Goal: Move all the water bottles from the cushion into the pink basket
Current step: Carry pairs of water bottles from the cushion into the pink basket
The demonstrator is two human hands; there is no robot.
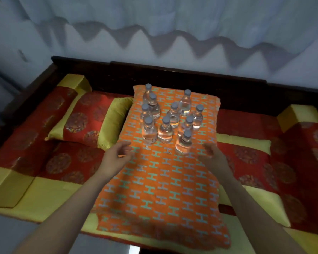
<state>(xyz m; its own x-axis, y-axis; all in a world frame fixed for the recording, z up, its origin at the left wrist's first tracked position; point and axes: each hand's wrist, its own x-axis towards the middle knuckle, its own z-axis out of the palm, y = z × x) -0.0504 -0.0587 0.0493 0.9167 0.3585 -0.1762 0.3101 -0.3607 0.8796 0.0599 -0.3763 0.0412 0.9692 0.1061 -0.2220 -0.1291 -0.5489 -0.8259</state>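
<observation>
Head cam: your left hand (pixel 116 156) & right hand (pixel 212 156) splayed, empty; soft cushion (pixel 160 189) could tip crowded bottles (pixel 165 123).

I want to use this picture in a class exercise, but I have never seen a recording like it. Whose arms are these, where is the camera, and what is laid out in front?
There is no machine here. One camera, worn on a person's head, looks down at their own bare arms. The left hand and right hand are both open and empty, reaching over an orange patterned cushion. Ten small clear water bottles with pale caps stand upright on its far half. The cushion lies on a red and yellow padded bench, with a red and yellow pillow to the left. No pink basket is in view.
</observation>
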